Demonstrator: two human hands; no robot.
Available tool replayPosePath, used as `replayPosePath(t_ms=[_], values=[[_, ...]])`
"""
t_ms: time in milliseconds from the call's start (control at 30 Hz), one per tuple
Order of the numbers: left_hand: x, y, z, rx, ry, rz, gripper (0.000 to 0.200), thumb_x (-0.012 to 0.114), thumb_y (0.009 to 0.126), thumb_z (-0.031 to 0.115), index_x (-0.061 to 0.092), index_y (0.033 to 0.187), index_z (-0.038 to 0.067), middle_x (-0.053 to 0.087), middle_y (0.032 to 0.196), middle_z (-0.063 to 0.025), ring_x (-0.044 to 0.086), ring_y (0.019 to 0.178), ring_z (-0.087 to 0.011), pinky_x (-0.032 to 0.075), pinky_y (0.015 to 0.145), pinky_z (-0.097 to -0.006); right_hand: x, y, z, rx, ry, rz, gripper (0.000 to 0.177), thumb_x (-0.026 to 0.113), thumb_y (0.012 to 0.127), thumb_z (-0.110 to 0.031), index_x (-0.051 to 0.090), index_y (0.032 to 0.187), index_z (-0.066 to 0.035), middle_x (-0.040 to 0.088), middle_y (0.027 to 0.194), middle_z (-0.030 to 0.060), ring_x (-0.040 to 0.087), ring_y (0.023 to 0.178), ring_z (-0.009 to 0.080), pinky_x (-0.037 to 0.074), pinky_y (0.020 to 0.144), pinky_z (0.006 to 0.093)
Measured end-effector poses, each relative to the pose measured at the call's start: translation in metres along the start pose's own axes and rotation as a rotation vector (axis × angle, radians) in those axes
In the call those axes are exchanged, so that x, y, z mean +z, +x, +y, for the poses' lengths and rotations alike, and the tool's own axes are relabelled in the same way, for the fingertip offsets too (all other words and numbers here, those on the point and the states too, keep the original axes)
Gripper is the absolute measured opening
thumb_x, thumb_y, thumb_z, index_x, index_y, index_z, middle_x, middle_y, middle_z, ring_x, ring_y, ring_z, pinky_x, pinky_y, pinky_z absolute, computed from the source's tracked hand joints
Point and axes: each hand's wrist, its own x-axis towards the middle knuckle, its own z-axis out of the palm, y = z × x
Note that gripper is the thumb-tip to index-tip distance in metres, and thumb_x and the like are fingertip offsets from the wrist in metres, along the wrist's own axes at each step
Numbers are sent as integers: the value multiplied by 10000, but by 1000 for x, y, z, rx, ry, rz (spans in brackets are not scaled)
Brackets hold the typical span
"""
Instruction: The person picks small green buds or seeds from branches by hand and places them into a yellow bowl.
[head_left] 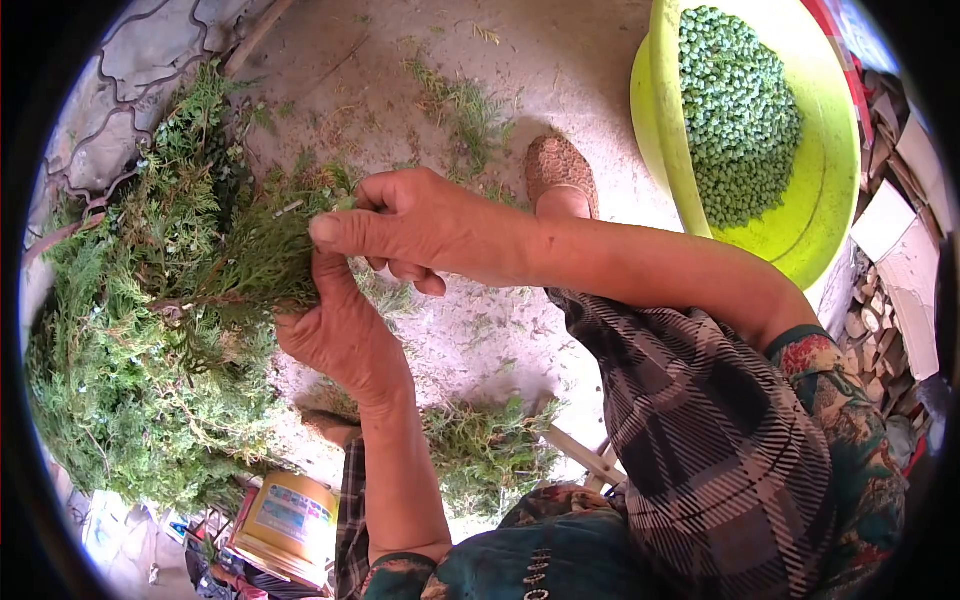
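L hand [340, 335] holds branch [215, 285]; R hand [405, 225] pinches it, prob.

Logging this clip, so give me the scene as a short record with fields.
left grip: left hand closed around the conifer branch from below
right grip: right hand pinching foliage on the same branch
basin: yellow-green basin, upper right, holding small green berries
ground: loose sprigs, a tin can, a shoe
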Motion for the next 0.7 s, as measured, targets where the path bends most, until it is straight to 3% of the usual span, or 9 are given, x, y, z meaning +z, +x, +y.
replayPosePath(t_ms=[100, 200, 267, 467, 700], values=[[1, 0, 1, 1, 41, -63, 119, 583, 881, 104, 612, 910, -8, 627, 859, -39, 540, 715, -101, 433, 648, -255, 1, 3, 2, 15, 87, 12, 488, 572, 839, -502, 498, 783, -22, 429, 538, 7, 395, 411, 61, 320, 365, 221], [2, -1, 4, -132, -10, 24, 273, 619, 869, 220, 579, 951, -38, 618, 862, -60, 548, 751, -113, 447, 675, -264, -1, 5, 5, 6, 117, -19, 448, 575, 857, -454, 496, 785, -19, 423, 542, 11, 376, 425, 61, 307, 366, 226], [-8, 3, -5, -369, -127, 98, 407, 628, 862, 237, 478, 1079, -73, 598, 852, -75, 552, 764, -129, 458, 688, -272, -2, 4, 5, 4, 113, -57, 428, 575, 867, -426, 491, 784, -15, 421, 545, 12, 372, 433, 63, 303, 367, 228], [-4, 6, 8, -413, -179, 13, 593, 636, 855, 202, 255, 1223, -64, 585, 919, -99, 570, 754, -157, 470, 679, -286, -4, 1, 10, -52, 20, -86, 369, 546, 900, -332, 476, 782, 11, 443, 572, 19, 397, 437, 71, 332, 381, 238], [3, 12, 13, -570, -301, -24, 327, 596, 881, 206, 464, 1070, -25, 598, 905, -94, 573, 730, -152, 460, 598, -261, -5, -3, 15, -23, 228, -90, 243, 493, 876, -217, 472, 812, 16, 476, 584, 45, 476, 449, 103, 400, 402, 250]])
